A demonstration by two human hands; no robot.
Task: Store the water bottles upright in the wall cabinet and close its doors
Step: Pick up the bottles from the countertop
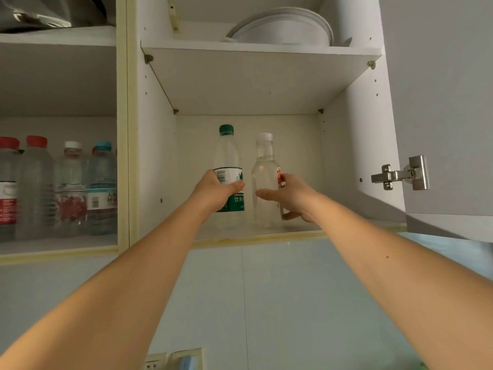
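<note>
Both arms reach up into the open white wall cabinet (354, 145). The left hand (216, 189) wraps its fingers round the green-capped clear plastic bottle (229, 166), upright on the lower shelf. The right hand (289, 198) grips the white-capped clear bottle (265, 177) just beside it. White plates (282, 26) sit above; more capped bottles (61, 188) fill the left compartment.

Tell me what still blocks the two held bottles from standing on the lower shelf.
Nothing visible. The green-capped bottle in the left hand and white-capped bottle in the right hand are upright over bare lower shelf.
</note>
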